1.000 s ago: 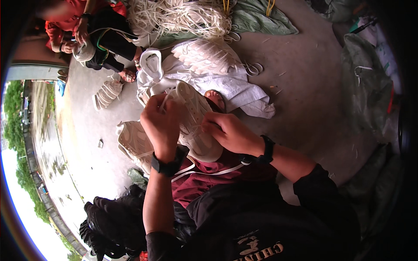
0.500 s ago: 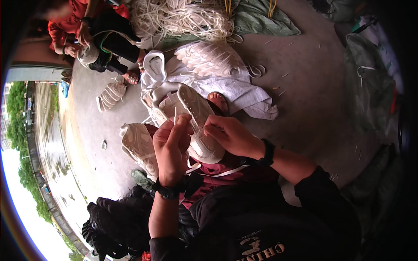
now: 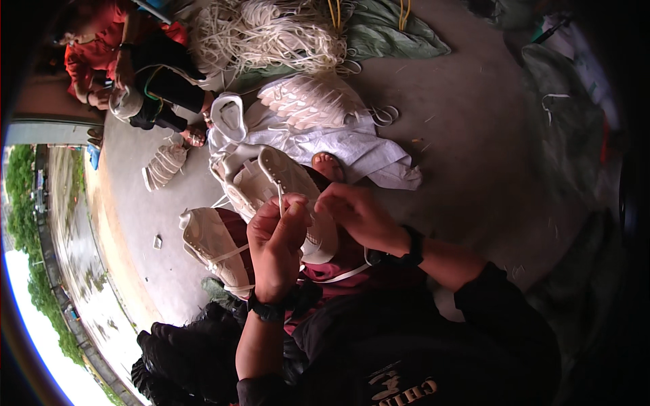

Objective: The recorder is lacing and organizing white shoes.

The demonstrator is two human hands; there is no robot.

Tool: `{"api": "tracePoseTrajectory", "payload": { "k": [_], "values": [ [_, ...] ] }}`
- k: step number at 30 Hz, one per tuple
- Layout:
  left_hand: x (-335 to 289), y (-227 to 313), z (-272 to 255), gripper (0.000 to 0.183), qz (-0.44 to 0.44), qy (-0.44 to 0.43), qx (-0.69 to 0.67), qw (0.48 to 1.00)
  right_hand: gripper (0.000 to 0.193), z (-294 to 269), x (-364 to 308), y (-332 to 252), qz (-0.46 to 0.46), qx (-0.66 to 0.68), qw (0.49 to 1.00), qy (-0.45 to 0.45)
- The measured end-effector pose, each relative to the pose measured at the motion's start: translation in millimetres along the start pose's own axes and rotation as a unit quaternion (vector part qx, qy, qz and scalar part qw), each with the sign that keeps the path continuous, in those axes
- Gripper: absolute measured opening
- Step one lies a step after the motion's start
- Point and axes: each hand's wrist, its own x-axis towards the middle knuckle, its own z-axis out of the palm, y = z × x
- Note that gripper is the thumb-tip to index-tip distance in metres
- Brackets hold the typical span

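A cream sneaker (image 3: 252,184) rests on my lap, its toe toward me and its row of eyelets facing up. Between thumb and fingers, my left hand (image 3: 274,254) pinches a white shoelace (image 3: 280,192), whose end sticks up over the shoe's opening. My right hand (image 3: 362,218) is closed beside it at the sneaker's right side; whatever its fingertips grip is hidden. Left of my left hand lies a second cream sneaker (image 3: 211,242) with a lace across it. A loose white lace (image 3: 351,273) runs over my maroon clothing below the hands.
Ahead, a white cloth (image 3: 369,152) bears a row of stacked pale shoe pieces (image 3: 308,101) and a white shoe (image 3: 228,116). Behind is a heap of white laces (image 3: 264,34) on green sacking (image 3: 393,34). A person in red (image 3: 101,54) sits at far left near another pale bundle (image 3: 165,166).
Both hands stay close together at the sneaker, the left still pinching the lace. My right hand has risen slightly from the shoe's front. The whole view has shifted a little.
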Motion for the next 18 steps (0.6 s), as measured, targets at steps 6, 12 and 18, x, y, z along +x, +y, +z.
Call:
{"api": "tracePoseTrajectory", "payload": {
  "k": [6, 12, 18],
  "values": [
    [1.7, -20.3, 34.9, 0.015, -0.032, -0.005, 0.057, 0.998, 0.016, -51.5, -26.6, -27.9, -0.021, 0.017, 0.995, 0.100],
    [2.4, -43.2, 79.0, 0.016, -0.020, -0.037, 0.113, 0.993, 0.010, -91.3, -63.2, -38.7, -0.027, -0.083, 0.991, 0.106],
    [3.1, -59.1, 108.7, 0.015, -0.018, -0.035, 0.179, 0.983, 0.011, -113.2, -78.2, -44.0, -0.045, -0.163, 0.977, 0.132]
  ]
}}
